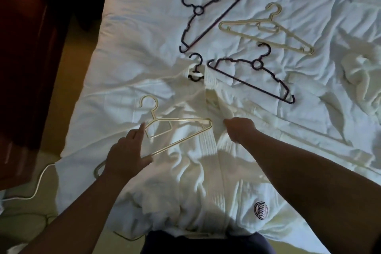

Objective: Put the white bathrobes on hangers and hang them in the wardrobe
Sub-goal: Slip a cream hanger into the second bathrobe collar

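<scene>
- Robe [185,181] lies front-up on bed [134,33], collar at far end, logo [260,209] near person.
- Hooked hanger [199,64], dark, sits in the collar; only the hook and ring show.
- Left hand [123,150] holds cream hanger [185,119] over the robe, left of the front opening; fingers and thumb pinch its lower bar.
- Right hand [240,131]: fingers curled tight on the robe's front edge.
- Loose on bed beyond the collar: dark hanger [214,21], second dark hanger [249,83], second cream hanger [266,39].
- Crumpled white bundle [360,76] on bed at right.
- White cable [39,181] on floor, left.
</scene>
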{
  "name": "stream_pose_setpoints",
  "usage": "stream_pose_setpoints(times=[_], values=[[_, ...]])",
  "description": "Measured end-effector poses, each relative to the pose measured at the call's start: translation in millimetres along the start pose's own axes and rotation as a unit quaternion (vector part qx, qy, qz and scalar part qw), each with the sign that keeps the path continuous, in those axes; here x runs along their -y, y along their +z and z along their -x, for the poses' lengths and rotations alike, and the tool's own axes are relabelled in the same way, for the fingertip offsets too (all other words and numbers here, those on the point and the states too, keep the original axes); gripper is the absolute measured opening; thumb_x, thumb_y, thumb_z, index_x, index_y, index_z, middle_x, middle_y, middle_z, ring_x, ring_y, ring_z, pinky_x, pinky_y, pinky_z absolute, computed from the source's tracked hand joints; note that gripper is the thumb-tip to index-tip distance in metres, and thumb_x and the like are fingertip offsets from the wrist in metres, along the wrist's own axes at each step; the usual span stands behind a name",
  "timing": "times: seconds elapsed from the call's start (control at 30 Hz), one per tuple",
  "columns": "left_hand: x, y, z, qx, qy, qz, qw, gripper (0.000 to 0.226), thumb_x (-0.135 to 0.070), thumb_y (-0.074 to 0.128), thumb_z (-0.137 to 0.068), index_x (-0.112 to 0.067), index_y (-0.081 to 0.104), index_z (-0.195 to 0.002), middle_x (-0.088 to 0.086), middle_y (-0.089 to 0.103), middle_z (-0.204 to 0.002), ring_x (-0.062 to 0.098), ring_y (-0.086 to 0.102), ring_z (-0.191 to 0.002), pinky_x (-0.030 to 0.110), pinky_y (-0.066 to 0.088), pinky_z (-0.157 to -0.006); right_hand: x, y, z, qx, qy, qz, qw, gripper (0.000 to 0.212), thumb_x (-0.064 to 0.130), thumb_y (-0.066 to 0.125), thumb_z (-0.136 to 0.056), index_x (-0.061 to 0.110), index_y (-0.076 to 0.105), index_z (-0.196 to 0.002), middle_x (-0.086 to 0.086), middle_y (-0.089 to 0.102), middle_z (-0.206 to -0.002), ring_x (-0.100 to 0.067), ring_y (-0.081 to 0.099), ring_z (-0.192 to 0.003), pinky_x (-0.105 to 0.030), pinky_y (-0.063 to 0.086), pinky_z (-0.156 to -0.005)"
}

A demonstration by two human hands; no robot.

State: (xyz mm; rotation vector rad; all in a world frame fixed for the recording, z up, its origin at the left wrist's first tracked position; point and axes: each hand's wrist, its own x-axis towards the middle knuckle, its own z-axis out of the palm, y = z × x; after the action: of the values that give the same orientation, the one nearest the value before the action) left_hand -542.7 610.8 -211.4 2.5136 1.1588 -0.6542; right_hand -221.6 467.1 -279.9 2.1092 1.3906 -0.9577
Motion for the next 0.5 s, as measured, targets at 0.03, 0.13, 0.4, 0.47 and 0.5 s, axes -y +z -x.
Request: stream_pose_setpoints(times=[0.03,0.13,0.4,0.47,0.5], values=[[-1.3,-0.7,-6.8,0.001,0.008,-0.005,1.0,0.118,-0.056,0.079,-0.065,-0.021,0.015,-0.158,0.009,0.053,-0.129,0.036,0.063,-0.094,0.045,0.055,-0.072,-4.3,-0.3,1.6,-0.009,-0.006,-0.006,1.0,0.041,0.014,0.047,-0.096,0.024,0.046,-0.135,-0.004,0.061,-0.118,-0.026,0.065,-0.105,-0.039,0.054,-0.081],[-9.8,-3.0,-26.9,0.006,0.033,-0.016,0.999,0.117,-0.05,0.08,-0.064,-0.021,0.017,-0.158,0.006,0.052,-0.133,0.035,0.064,-0.094,0.043,0.056,-0.073,-13.4,-2.0,12.3,-0.071,-0.021,-0.084,0.994,0.025,0.024,0.052,-0.094,0.024,0.05,-0.119,-0.001,0.059,-0.116,-0.025,0.064,-0.101,-0.039,0.054,-0.081],[-88.2,-5.3,-69.3,0.035,0.159,-0.032,0.986,0.107,-0.045,0.073,-0.077,-0.023,0.007,-0.159,0.0,0.038,-0.149,0.027,0.053,-0.118,0.041,0.044,-0.095,-19.6,14.0,42.3,-0.168,-0.024,-0.231,0.958,0.035,0.026,0.059,-0.089,0.025,0.051,-0.123,-0.003,0.051,-0.116,-0.03,0.063,-0.094,-0.04,0.055,-0.075],[-112.2,-7.8,-74.8,-0.001,0.179,-0.06,0.982,0.106,-0.04,0.076,-0.074,-0.021,0.014,-0.157,0.0,0.045,-0.142,0.027,0.055,-0.114,0.041,0.044,-0.092,-13.9,14.2,46.0,-0.156,-0.028,-0.197,0.968,0.063,0.04,0.068,-0.085,0.024,0.041,-0.14,-0.005,0.039,-0.128,-0.028,0.058,-0.108,-0.043,0.054,-0.088],[-120.4,-8.4,-75.6,-0.018,0.185,-0.071,0.98,0.105,-0.038,0.079,-0.071,-0.02,0.02,-0.156,0.0,0.049,-0.137,0.027,0.057,-0.11,0.041,0.044,-0.089,-9.7,14.0,47.1,-0.164,-0.032,-0.186,0.968,0.078,0.047,0.072,-0.08,0.026,0.034,-0.145,-0.005,0.034,-0.131,-0.028,0.052,-0.115,-0.043,0.051,-0.096]])
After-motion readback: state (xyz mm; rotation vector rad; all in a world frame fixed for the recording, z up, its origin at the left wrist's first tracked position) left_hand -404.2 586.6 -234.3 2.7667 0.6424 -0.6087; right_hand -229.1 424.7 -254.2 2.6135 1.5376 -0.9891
